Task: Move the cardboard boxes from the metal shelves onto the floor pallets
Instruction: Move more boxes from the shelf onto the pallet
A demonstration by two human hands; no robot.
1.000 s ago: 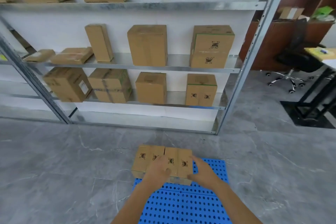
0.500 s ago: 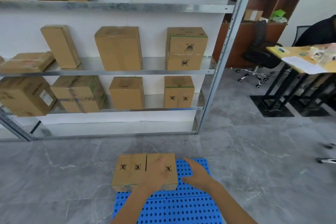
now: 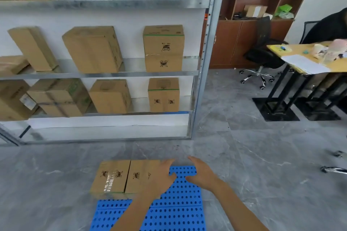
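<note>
A flat cardboard box [image 3: 125,177] lies on the blue pallet's [image 3: 174,210] far left corner. The left hand [image 3: 160,177] rests flat on its right end, fingers together; the right hand [image 3: 201,173] hovers just right, fingers loosely extended, holding nothing.

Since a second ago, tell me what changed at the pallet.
The right hand came off the cardboard box and now hovers open over the blue pallet. The left hand still rests on the box's right end. The box stays on the pallet's far-left corner.
</note>
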